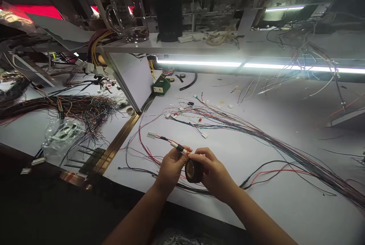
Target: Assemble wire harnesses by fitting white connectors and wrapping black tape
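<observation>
My left hand (172, 167) is closed on a thin wire bundle (169, 139) with red and black wires. A white connector (151, 135) sits at the bundle's far end, and a white sleeve with black tape around it (179, 147) lies just beyond my fingertips. My right hand (212, 171) grips a roll of black tape (194, 171), its fingertips meeting my left fingers at the bundle. Where the tape strip meets the wires is hidden by the fingers. Below both hands, black and red wires (148, 171) run across the white table.
A long wire harness (256, 135) with small connectors stretches across the table to the right. At the back stand a green box (162, 85) and a divider panel (125, 78). Tangled wires (82, 112) and a plastic bag (61, 135) lie left. A glass jug (128, 9) stands on the shelf.
</observation>
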Available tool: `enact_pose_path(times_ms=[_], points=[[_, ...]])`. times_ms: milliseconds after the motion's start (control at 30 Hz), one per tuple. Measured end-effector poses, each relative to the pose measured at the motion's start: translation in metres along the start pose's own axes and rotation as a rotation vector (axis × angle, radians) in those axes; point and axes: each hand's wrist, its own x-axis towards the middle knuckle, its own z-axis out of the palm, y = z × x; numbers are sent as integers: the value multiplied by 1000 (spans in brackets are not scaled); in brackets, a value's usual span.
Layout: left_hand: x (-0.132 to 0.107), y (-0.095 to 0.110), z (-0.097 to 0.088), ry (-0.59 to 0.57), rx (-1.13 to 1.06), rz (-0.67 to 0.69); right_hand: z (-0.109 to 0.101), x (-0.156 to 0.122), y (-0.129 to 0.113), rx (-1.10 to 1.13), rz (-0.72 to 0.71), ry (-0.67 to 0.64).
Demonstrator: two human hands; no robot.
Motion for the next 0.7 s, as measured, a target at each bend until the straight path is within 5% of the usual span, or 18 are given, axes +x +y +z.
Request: enact_pose_path(times_ms=[133,267,400,567,700], points=[[0,-5,3,41,-86,20,3,1,-7,32,49,146],[0,-8,-2,67,-89,104,-3,5,-11,478,508,210],[3,4,-5,-48,157,276,-10,12,-4,671,827,29],[6,13,-6,-12,396,298,-15,8,-9,686,618,-64],[7,3,-6,104,361,222,-10,0,-19,297,399,-91]])
